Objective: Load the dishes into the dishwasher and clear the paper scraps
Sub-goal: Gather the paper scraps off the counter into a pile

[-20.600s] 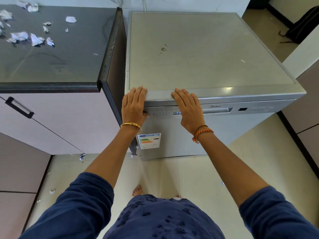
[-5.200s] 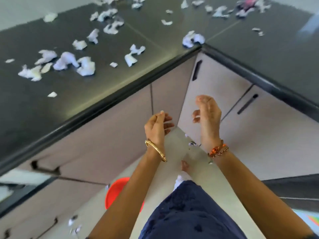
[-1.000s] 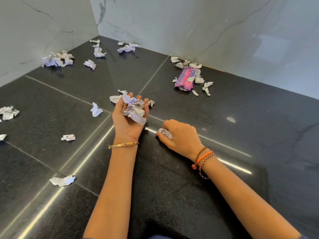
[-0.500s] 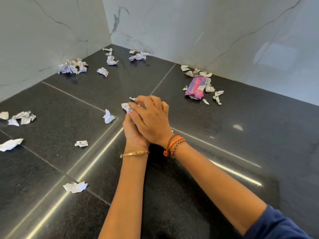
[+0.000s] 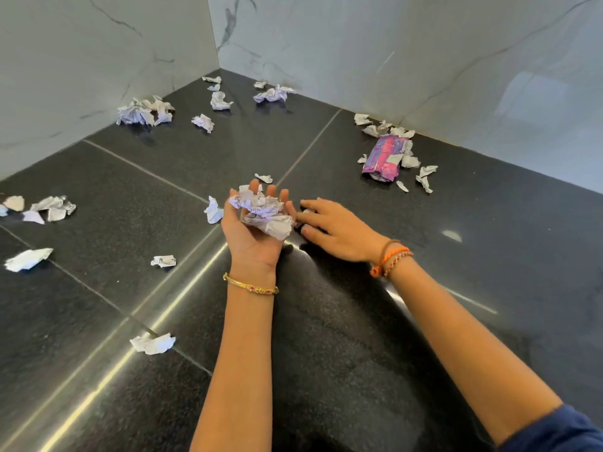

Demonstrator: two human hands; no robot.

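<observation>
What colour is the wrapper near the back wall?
The wrapper is pink and purple, clearest in the head view.

Glossy black speckled stone counter (image 5: 424, 321); polished marble walls (image 5: 391, 44); crumpled matt paper scraps (image 5: 264, 213); shiny plastic wrapper (image 5: 381, 158) at two o'clock.
</observation>
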